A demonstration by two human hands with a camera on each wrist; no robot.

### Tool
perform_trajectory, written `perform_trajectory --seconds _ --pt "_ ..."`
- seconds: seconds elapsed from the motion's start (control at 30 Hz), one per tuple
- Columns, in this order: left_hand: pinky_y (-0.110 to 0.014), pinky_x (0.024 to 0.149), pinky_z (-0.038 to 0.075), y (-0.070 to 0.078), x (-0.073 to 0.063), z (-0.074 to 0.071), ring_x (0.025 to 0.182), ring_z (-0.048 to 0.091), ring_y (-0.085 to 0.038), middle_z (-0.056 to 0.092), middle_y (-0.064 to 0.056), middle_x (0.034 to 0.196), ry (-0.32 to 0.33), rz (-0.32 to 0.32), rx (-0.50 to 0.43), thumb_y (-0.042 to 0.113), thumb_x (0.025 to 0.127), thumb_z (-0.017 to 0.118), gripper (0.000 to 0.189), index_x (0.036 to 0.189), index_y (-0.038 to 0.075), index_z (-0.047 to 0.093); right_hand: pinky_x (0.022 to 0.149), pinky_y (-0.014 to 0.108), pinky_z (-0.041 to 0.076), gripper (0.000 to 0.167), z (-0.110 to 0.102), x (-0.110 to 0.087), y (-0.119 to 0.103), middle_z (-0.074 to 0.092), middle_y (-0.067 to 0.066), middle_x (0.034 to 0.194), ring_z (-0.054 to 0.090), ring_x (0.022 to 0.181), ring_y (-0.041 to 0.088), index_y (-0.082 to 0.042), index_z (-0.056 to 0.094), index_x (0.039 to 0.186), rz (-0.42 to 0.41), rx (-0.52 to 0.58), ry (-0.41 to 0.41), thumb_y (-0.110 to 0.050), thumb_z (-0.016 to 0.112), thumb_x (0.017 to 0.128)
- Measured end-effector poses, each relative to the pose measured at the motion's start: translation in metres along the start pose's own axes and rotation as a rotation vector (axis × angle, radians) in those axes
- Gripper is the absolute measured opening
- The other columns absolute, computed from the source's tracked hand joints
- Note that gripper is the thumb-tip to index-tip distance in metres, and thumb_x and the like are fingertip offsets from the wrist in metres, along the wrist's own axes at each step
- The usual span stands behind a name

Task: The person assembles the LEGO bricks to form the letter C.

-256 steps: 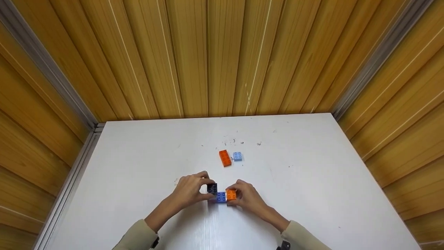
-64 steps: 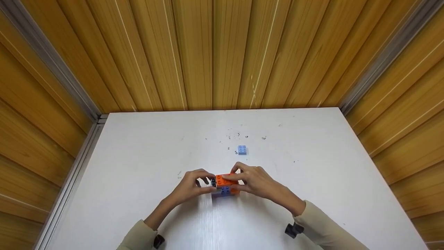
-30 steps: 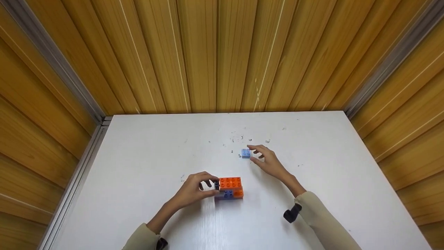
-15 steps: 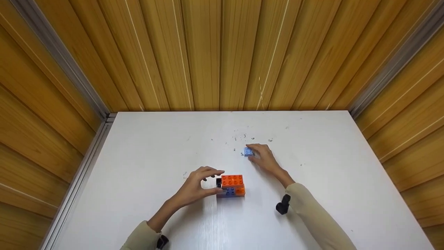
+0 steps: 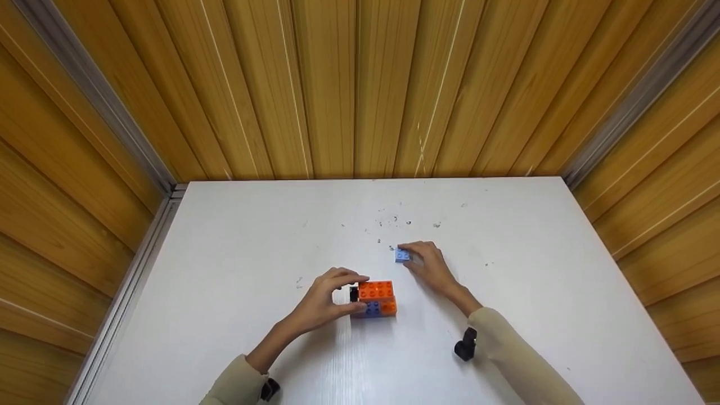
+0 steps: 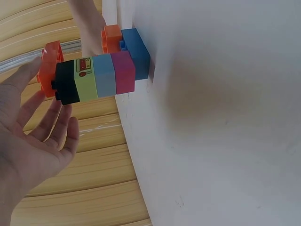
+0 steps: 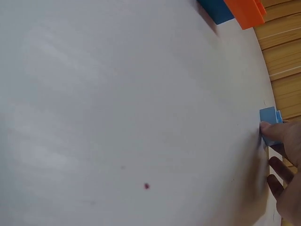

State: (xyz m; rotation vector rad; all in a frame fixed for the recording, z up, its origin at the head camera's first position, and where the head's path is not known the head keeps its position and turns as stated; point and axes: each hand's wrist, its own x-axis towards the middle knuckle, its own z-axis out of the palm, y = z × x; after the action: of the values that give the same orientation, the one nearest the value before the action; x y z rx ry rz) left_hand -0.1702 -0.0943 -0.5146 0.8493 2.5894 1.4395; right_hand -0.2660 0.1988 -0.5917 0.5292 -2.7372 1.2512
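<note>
On the white table (image 5: 253,242) stands a brick assembly: a blue base brick (image 6: 136,54) carries a magenta (image 6: 123,71), a grey-blue (image 6: 104,75), a printed yellow-green (image 6: 84,79) and a black brick (image 6: 67,81) in one tower. A small orange brick (image 5: 388,307) sits on the base's right end. An eight-stud orange-red brick (image 5: 376,289) lies across the top, overhanging to the right. My left hand (image 5: 326,299) holds its left end between thumb and index finger; the other fingers hang free. Farther back, my right hand (image 5: 432,269) pinches a light-blue four-stud brick (image 5: 401,255) from the right.
A wood-patterned corrugated wall (image 5: 349,90) rises behind the table, with similar panels on both sides. Small dark marks (image 5: 395,219) dot the tabletop near the back. A black wrist device (image 5: 466,345) sits below the right sleeve.
The orange-red brick has gone from the table onto the tower. My right hand has left it, reached back and taken the light-blue brick, drawing it slightly nearer. My left fingers have shifted to the orange-red brick.
</note>
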Motion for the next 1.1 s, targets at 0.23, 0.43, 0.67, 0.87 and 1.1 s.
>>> perform_trajectory --seconds 0.23,0.43,0.67,0.87,1.1 --pt "-0.047 0.099 0.054 0.001 0.004 0.002 0.115 0.060 -0.021 0.069 -0.003 0.122 0.010 0.013 -0.001 0.022 0.086 0.083 0.045 0.129 0.017 0.071 0.100 0.045 0.045 0.047 -0.006 -0.016 -0.006 0.073 0.011 0.123 0.059 0.111 0.030 -0.004 0.068 0.129 -0.127 -0.014 0.042 0.000 0.079 0.084" --pt "-0.040 0.097 0.053 0.002 0.009 0.005 0.113 0.060 -0.020 0.070 -0.003 0.119 0.011 0.027 0.021 0.025 0.087 0.082 0.044 0.128 0.015 0.072 0.100 0.045 0.048 0.050 -0.020 -0.030 -0.022 0.073 0.011 0.121 0.060 0.112 0.029 -0.004 0.067 0.130 -0.168 -0.015 0.039 0.003 0.080 0.082" --pt "-0.044 0.096 0.053 0.001 0.011 0.007 0.111 0.060 -0.022 0.070 -0.005 0.118 -0.005 0.020 0.015 0.025 0.088 0.081 0.043 0.128 0.011 0.071 0.090 0.037 0.054 0.040 -0.031 -0.047 -0.041 0.073 0.007 0.118 0.062 0.107 0.027 -0.006 0.070 0.124 -0.174 0.027 -0.006 -0.006 0.081 0.086" --pt "-0.036 0.095 0.052 0.001 0.011 0.008 0.110 0.059 -0.018 0.070 -0.003 0.118 -0.009 0.010 0.016 0.029 0.089 0.080 0.043 0.128 0.013 0.071 0.080 0.039 0.059 0.038 -0.035 -0.057 -0.054 0.072 0.008 0.116 0.065 0.099 0.030 -0.008 0.069 0.126 -0.163 0.109 -0.071 -0.012 0.079 0.089" --pt "-0.035 0.093 0.053 0.001 0.013 0.009 0.108 0.060 -0.018 0.071 -0.003 0.117 -0.003 0.024 0.013 0.025 0.091 0.079 0.039 0.127 0.013 0.072 0.077 0.034 0.060 0.039 -0.036 -0.066 -0.064 0.073 0.007 0.115 0.069 0.094 0.023 -0.008 0.069 0.128 -0.187 0.145 -0.150 -0.014 0.078 0.090"
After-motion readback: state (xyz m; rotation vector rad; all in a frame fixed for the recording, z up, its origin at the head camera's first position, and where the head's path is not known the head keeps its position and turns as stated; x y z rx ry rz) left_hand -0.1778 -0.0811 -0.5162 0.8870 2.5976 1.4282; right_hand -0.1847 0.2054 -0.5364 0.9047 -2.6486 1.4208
